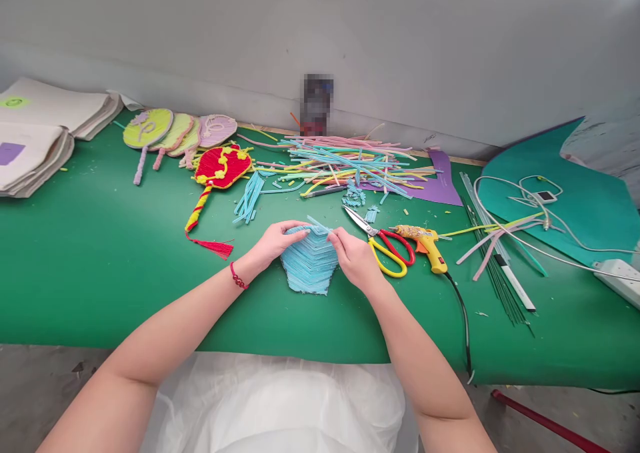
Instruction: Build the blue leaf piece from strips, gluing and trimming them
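Note:
A light-blue panel (310,266), covered in slanting rows of pipe cleaner that meet in a V, lies on the green table before me. My left hand (281,241) grips its upper left edge, thumb and fingers closed on it. At the upper right corner my right hand (353,253) pinches a short blue pipe cleaner (319,225) that lies across the panel's top. Just right of that hand are scissors (383,243) with one red and one yellow handle. Beyond them rests a yellow glue gun (425,243), its cord running off the front edge.
Loose coloured pipe cleaners (350,159) are heaped at the back, with cut blue pieces (249,196) nearer. Finished fans (223,166) and paper stacks (35,146) stand left. Thin wires (500,279), a marker (515,283), a teal sheet (590,199) and a power strip (620,279) lie right.

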### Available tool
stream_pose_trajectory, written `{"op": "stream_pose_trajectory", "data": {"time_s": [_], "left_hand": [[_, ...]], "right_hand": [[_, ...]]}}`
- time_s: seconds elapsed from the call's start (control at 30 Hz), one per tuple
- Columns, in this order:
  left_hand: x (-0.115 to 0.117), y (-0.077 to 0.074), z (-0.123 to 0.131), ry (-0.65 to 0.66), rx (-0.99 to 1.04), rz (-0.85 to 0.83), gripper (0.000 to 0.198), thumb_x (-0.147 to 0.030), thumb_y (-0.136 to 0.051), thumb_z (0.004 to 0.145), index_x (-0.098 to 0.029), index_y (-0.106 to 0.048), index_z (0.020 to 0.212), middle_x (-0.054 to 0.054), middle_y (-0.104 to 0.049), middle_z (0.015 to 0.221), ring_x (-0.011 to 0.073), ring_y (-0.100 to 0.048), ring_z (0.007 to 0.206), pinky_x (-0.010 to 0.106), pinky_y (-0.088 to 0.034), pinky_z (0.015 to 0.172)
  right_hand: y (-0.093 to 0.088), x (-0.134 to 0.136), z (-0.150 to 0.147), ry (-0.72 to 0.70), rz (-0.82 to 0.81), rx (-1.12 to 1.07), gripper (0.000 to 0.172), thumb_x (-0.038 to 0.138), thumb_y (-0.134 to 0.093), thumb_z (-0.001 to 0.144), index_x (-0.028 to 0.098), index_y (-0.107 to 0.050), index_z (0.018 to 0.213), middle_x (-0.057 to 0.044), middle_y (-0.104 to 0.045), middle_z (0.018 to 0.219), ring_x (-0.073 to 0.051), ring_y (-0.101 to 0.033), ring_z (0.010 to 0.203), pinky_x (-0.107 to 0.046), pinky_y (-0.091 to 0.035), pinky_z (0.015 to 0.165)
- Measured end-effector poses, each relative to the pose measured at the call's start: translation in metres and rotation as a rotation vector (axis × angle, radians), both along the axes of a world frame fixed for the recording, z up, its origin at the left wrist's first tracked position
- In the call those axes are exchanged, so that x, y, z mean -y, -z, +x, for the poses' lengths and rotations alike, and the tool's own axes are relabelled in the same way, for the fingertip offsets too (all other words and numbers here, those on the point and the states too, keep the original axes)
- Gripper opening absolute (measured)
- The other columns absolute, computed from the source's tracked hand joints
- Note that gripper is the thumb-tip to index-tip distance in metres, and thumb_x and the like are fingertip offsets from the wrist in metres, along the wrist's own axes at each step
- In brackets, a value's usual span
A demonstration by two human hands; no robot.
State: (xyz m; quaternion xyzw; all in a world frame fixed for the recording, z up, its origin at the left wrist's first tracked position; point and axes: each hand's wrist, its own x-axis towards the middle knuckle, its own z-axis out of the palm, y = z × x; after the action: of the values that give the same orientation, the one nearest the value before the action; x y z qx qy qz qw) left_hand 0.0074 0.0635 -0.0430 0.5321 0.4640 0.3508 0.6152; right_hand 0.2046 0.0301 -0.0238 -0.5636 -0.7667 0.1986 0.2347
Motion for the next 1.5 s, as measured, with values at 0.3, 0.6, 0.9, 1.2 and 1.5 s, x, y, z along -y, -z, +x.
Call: {"op": "stream_pose_trajectory", "data": {"time_s": [0.3, 0.6, 0.9, 1.2, 1.5], "left_hand": [[0.000, -0.004, -0.006, -0.024, -0.427, 0.344, 0.026, -0.035, -0.051, 0.081, -0.021, -0.071, 0.088, 0.003, -0.071, 0.093, 0.0202, -0.062, 0.086, 0.028, -0.046, 0.076], [-0.005, 0.011, -0.007, 0.073, -0.256, 0.285, 0.029, -0.028, -0.064, 0.068, -0.017, -0.066, 0.095, 0.007, -0.068, 0.100, 0.0212, -0.062, 0.093, 0.033, -0.048, 0.084], [-0.008, 0.013, -0.006, 0.084, -0.219, 0.247, 0.028, -0.022, -0.061, 0.067, -0.017, -0.065, 0.093, 0.005, -0.068, 0.098, 0.0192, -0.061, 0.091, 0.031, -0.047, 0.085], [-0.011, 0.020, -0.006, 0.070, -0.111, 0.063, 0.034, -0.032, -0.068, 0.065, -0.016, -0.065, 0.095, 0.007, -0.068, 0.098, 0.0197, -0.063, 0.089, 0.030, -0.050, 0.078], [-0.013, 0.020, -0.009, 0.120, -0.031, -0.036, 0.045, -0.034, -0.073, 0.064, -0.015, -0.063, 0.103, 0.008, -0.069, 0.092, 0.0197, -0.064, 0.083, 0.032, -0.050, 0.077]], "right_hand": [[-0.002, -0.002, 0.007, 0.065, -0.062, -0.070, 0.028, 0.042, -0.025, 0.095, 0.023, -0.046, 0.093, -0.001, -0.056, 0.070, -0.018, -0.053, 0.060, -0.026, -0.034, 0.057], [0.002, -0.003, 0.004, -0.135, 0.034, -0.020, 0.018, 0.029, -0.038, 0.093, 0.021, -0.052, 0.085, -0.005, -0.060, 0.083, -0.018, -0.054, 0.081, -0.027, -0.039, 0.069], [0.004, -0.002, 0.005, -0.196, 0.008, -0.018, 0.018, 0.030, -0.044, 0.091, 0.022, -0.057, 0.084, -0.004, -0.061, 0.082, -0.017, -0.055, 0.081, -0.027, -0.040, 0.069], [0.004, -0.002, 0.007, -0.159, -0.017, -0.035, 0.018, 0.031, -0.045, 0.091, 0.022, -0.058, 0.083, -0.004, -0.063, 0.083, -0.017, -0.056, 0.080, -0.026, -0.040, 0.070], [0.002, -0.001, 0.008, -0.165, -0.032, 0.027, 0.018, 0.031, -0.046, 0.089, 0.022, -0.059, 0.080, -0.003, -0.062, 0.079, -0.016, -0.055, 0.074, -0.025, -0.037, 0.063]]}}
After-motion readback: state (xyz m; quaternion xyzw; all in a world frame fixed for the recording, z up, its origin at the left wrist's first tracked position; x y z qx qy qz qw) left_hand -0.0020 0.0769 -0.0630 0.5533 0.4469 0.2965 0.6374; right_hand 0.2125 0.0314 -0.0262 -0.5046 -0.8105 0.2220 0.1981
